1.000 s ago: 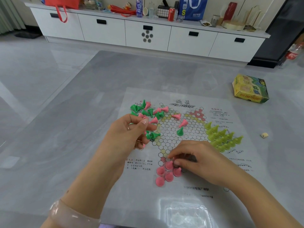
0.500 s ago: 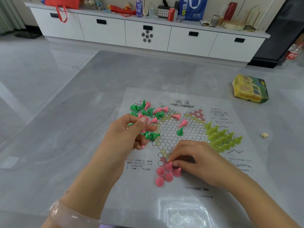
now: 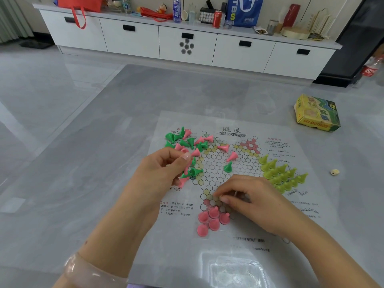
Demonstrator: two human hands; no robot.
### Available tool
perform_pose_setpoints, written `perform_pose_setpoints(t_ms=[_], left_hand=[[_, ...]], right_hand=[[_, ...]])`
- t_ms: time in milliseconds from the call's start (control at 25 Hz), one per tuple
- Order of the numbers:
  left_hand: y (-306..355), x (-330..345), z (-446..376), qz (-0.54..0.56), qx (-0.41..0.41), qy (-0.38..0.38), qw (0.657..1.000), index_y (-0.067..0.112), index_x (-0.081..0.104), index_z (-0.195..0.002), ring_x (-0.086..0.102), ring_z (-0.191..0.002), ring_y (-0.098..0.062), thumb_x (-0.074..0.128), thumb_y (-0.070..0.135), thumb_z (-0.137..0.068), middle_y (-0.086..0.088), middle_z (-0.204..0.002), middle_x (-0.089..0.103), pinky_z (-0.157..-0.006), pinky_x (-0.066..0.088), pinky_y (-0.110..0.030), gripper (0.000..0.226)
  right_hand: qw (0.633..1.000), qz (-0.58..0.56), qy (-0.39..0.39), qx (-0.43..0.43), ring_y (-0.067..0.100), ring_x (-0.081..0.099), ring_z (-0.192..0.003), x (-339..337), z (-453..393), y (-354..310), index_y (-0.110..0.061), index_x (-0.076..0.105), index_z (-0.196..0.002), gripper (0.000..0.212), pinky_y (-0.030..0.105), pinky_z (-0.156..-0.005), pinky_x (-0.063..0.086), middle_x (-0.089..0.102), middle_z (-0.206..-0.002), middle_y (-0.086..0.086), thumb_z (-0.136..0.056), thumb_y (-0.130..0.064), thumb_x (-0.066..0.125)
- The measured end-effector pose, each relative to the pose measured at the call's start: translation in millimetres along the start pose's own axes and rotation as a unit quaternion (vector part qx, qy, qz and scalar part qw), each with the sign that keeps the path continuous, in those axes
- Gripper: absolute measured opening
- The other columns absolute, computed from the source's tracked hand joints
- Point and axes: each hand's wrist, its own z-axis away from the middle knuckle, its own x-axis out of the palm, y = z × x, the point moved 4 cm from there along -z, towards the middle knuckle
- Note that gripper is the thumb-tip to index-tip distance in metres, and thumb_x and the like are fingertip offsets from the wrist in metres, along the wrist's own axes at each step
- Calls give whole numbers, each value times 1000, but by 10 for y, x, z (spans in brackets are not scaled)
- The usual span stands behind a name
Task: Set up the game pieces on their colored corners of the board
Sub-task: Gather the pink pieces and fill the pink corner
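Your right hand [image 3: 247, 200] has lifted off the five standing pink pieces [image 3: 213, 219], fingers curled, empty; your left hand [image 3: 164, 169] still clutches spare pieces.

Board [image 3: 228, 242] flat on table [image 3: 83, 163]. Loose pieces [image 3: 187, 142] at far left corner, row of pieces [image 3: 282, 175] at right, cluster [image 3: 212, 219] near. Box [image 3: 316, 113], die [image 3: 335, 172] right of board.
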Motion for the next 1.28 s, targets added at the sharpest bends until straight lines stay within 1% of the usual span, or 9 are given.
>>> perform_pose_setpoints(t_ms=[240, 560, 640, 680, 760, 880, 1040, 1160, 1280], left_hand=[[-1, 188, 81, 62, -28, -72, 995, 7, 59, -61, 50, -43, -5, 59, 16, -83, 5, -53, 60, -44, 45, -14, 24], [-76, 351, 117, 56, -57, -105, 991, 4, 63, -65, 54, -42, -7, 56, 16, -86, -3, -54, 60, -43, 47, -15, 25], [-69, 235, 50, -86, 5, -55, 995, 9, 66, -70, 55, -46, -5, 57, 22, -87, -2, -63, 64, -48, 47, -14, 23], [-46, 126, -11, -223, 73, 11, 972, 12, 67, -74, 55, -51, -3, 57, 23, -87, 2, -69, 65, -51, 44, -12, 20], [56, -35, -55, -410, 172, 120, 888, 19, 68, -87, 52, -64, -5, 56, 22, -87, 4, -84, 64, -57, 36, -15, 12], [-2, -42, -96, -479, 179, 93, 855, 19, 65, -107, 54, -85, -17, 56, 24, -86, 0, -103, 62, -70, 35, -22, 23], [-91, 111, -104, -538, 196, 49, 818, 21, 58, -114, 50, -105, -17, 54, 30, -87, 3, -111, 57, -79, 36, -24, 29], [-127, 126, -139, -572, 186, 44, 798, 19, 52, -112, 49, -101, -16, 51, 24, -88, 3, -107, 55, -75, 36, -24, 24], [-102, 132, -115, -553, 196, 47, 808, 17, 51, -110, 51, -94, -18, 48, 19, -90, 2, -103, 54, -70, 34, -23, 21]], right_hand=[[981, -81, 160, -70, 2, 60, -78, -228, 72, -332, -37, 66, -94, 21, 9, -71, 45, 66, -83, -12, -76, -26, 65], [982, -33, 145, -113, 1, 58, -75, -159, 27, -370, -28, 66, -88, 12, 13, -69, 46, 63, -79, -18, -77, -29, 61], [982, -28, 153, -105, 0, 58, -75, -190, 34, -343, -26, 67, -85, 8, 13, -69, 46, 63, -78, -19, -77, -27, 65], [982, -37, 161, -94, 0, 58, -75, -219, 40, -318, -25, 68, -83, 7, 13, -69, 47, 65, -77, -17, -77, -24, 66], [977, -68, 186, -75, 1, 60, -75, -298, 63, -272, -27, 68, -81, 9, 12, -68, 47, 67, -82, -13, -75, -20, 66], [973, -84, 206, -61, 2, 61, -76, -361, 87, -240, -29, 68, -83, 12, 11, -69, 48, 66, -91, -15, -76, -19, 67], [976, -83, 191, -56, 3, 61, -76, -342, 99, -245, -29, 68, -83, 12, 13, -70, 49, 66, -90, -15, -76, -20, 65], [983, -83, 160, -36, 2, 62, -76, -312, 83, -211, -25, 69, -83, 13, 10, -70, 47, 66, -88, -16, -78, -12, 68], [994, -61, 95, 7, -4, 61, -78, -220, 22, -119, -26, 69, -84, 13, 8, -71, 46, 67, -77, -18, -79, -14, 67]])
